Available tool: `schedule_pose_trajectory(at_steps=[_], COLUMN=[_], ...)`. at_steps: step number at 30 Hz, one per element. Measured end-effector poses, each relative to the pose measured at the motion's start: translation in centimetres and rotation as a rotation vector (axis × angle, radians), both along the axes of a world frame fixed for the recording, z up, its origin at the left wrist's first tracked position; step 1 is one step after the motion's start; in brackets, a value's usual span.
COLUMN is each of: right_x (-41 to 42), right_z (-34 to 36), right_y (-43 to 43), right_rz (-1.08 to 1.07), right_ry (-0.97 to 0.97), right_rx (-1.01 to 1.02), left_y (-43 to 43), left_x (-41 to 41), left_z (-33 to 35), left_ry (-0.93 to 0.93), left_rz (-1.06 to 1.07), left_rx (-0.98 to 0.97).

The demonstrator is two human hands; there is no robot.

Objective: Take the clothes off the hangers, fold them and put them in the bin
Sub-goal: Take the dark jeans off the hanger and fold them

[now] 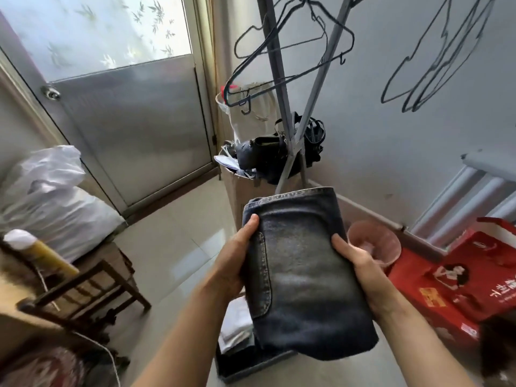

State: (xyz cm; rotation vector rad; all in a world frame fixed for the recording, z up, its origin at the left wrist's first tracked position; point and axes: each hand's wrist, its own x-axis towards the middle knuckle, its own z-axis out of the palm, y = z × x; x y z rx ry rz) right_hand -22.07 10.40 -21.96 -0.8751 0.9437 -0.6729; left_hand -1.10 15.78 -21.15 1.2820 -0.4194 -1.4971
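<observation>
A folded pair of dark blue jeans (304, 272) sits in the near middle of the scene, held up in the air between both hands. The denim is folded into a thick oblong bundle, faded grey-blue across its top face and darker toward the near end, with the stitched edge of a back pocket showing along its left side and a pale hem seam across its far edge. The left hand (234, 263) grips the left edge, thumb laid on top and the fingers curled underneath out of sight; the right hand (360, 269) grips the right edge the same way, thumb pressed on the cloth. Just below the near end of the jeans a dark grey bin (251, 367) stands on the floor, holding what looks like folded white clothing (237, 322), though the jeans hide most of it. Farther off, empty wire hangers (290, 48) dangle from a grey rack (279, 88), with more bare hangers at far right. A red box (460, 280) lies to the right, a wooden chair (92, 289) to the left, and white bags (53, 202) beyond the chair
</observation>
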Motion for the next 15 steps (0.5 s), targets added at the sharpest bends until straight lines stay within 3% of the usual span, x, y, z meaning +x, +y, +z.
schedule_pose_trajectory(at_steps=[6, 9, 11, 15], right_x=[3.7, 7.0, 8.7, 10.6], right_z=[-5.6, -9.1, -11.8, -17.1], right_y=[-4.4, -5.9, -7.2, -9.7], right_rz=[0.108, -0.012, -0.078, -0.139], right_ry=[0.212, 0.355, 0.39, 0.402], right_rx=[-0.116, -0.238, -0.262, -0.309], left_y=[-4.5, -6.7, -7.9, -9.7], left_x=[0.4, 1.4, 2.9, 6.2], left_z=[-7.9, -11.7, -14.4, -19.7], left_ry=[-0.246, -0.36, -0.357, -0.172], left_rz=[0.355, 0.507, 0.519, 0.437], left_rx=[0.019, 0.095, 0.166, 0.306])
